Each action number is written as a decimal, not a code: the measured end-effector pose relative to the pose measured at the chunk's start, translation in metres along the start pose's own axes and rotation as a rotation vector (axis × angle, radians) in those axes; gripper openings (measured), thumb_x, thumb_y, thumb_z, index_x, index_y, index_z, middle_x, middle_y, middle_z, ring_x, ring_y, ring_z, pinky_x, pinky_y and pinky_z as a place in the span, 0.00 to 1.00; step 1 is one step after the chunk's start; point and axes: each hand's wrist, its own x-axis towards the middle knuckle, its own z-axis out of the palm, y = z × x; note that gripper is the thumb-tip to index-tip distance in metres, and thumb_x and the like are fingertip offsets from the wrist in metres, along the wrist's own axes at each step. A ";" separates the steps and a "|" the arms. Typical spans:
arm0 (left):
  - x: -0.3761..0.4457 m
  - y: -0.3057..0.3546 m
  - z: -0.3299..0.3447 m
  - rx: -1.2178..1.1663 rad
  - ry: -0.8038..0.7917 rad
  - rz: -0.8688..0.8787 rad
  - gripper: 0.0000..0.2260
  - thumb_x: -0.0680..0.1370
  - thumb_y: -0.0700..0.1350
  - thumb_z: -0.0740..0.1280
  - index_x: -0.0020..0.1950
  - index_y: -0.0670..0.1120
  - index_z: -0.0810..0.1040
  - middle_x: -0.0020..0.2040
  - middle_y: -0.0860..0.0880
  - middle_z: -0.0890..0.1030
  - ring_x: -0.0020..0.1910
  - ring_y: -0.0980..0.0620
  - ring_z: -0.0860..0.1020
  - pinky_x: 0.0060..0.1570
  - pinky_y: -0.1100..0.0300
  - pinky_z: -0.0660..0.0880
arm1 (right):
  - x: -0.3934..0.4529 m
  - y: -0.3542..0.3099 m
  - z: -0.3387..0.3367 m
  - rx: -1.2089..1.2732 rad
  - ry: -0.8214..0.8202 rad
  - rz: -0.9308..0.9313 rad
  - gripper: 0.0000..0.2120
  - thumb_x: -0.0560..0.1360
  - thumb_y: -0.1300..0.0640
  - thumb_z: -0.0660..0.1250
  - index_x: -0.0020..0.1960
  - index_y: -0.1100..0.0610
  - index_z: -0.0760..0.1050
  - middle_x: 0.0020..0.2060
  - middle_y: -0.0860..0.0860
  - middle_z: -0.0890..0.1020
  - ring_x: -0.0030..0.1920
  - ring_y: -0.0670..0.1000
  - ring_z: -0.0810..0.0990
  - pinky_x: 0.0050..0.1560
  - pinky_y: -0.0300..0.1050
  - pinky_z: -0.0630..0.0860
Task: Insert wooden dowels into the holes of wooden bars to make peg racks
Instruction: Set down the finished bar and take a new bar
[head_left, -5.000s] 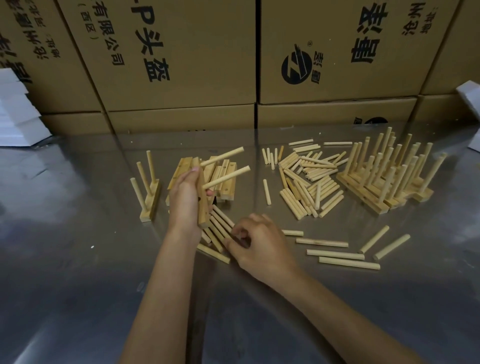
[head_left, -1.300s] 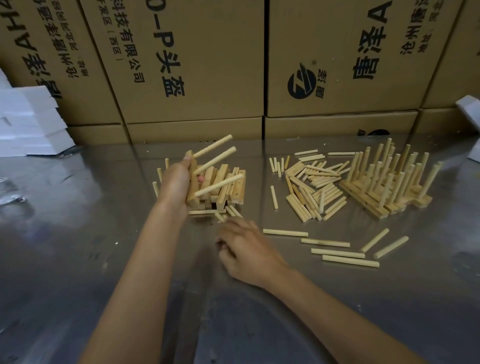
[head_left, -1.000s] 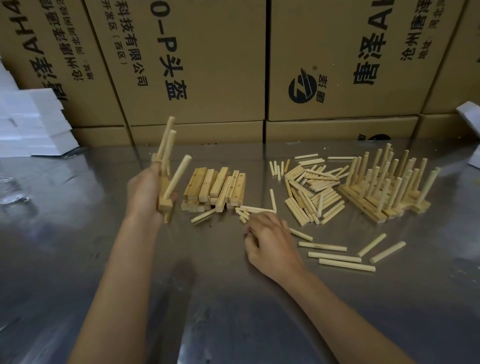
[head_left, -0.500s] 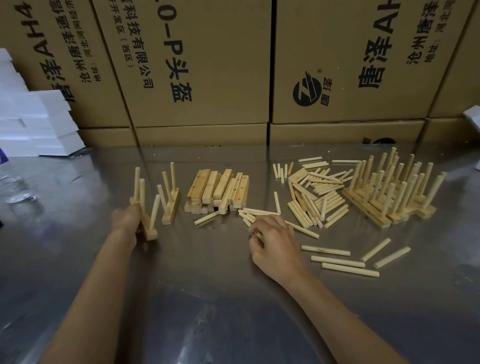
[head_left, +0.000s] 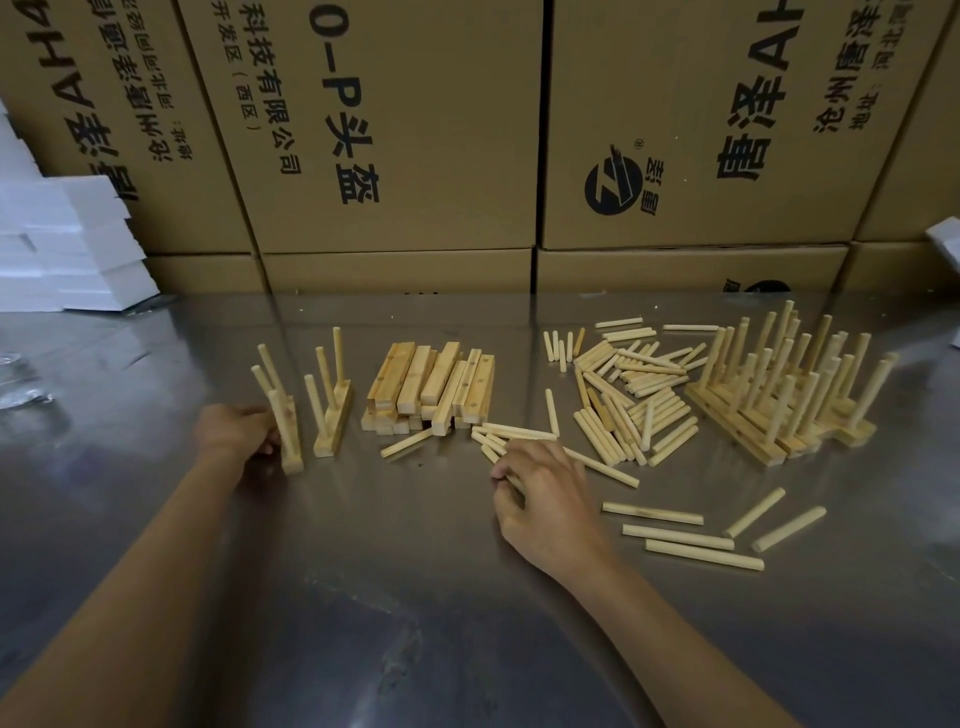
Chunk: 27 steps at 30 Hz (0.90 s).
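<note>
Five seconds ago the left hand (head_left: 234, 434) held a bar up over the stack while pegs went into it; now that bar stands on the worktop (head_left: 415, 597) as a finished rack (head_left: 283, 415), three dowels upright, just beside a second rack (head_left: 332, 405) of the same kind. One more rack looks done, and the next step is probably a fresh bar from the stack (head_left: 431, 387).

On the left hand, the grip is loosely curled at the rack's near end, fingertips touching the bar's side. Whether it pinches the wood or only steadies it, I cannot tell; it looks close to letting go.

On the right hand (head_left: 545, 499), the grip is bent over the loose dowels (head_left: 511, 434) lying in front of the stack. A dowel end shows at the fingertips (head_left: 501, 475), so it seems to be pinching or gathering at least one, though the back of the hand hides how many.

Further right lie the main dowel heap (head_left: 631, 395) and a crowded group of finished racks (head_left: 784, 395). A few longer dowels (head_left: 691, 540) lie apart, near the right wrist. Cardboard boxes (head_left: 415, 130) stand along the back.
</note>
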 end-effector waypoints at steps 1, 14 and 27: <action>0.000 -0.001 0.000 0.010 0.009 -0.006 0.10 0.80 0.40 0.69 0.58 0.35 0.81 0.34 0.41 0.79 0.23 0.50 0.76 0.16 0.66 0.71 | 0.000 0.000 0.000 0.004 0.000 0.002 0.09 0.76 0.57 0.62 0.53 0.52 0.79 0.58 0.44 0.77 0.63 0.46 0.69 0.63 0.43 0.61; -0.084 0.039 0.023 0.025 0.591 0.707 0.10 0.82 0.39 0.59 0.62 0.42 0.71 0.60 0.41 0.73 0.52 0.47 0.74 0.46 0.56 0.69 | 0.002 -0.001 0.001 0.055 0.148 0.042 0.07 0.74 0.60 0.64 0.48 0.51 0.79 0.53 0.42 0.79 0.58 0.46 0.72 0.53 0.42 0.58; -0.118 0.062 0.150 0.940 -0.102 0.972 0.19 0.80 0.49 0.60 0.69 0.45 0.72 0.72 0.48 0.69 0.75 0.46 0.60 0.74 0.49 0.56 | 0.003 0.013 -0.023 0.106 0.210 0.158 0.08 0.75 0.60 0.64 0.50 0.52 0.80 0.52 0.43 0.79 0.58 0.45 0.70 0.59 0.43 0.63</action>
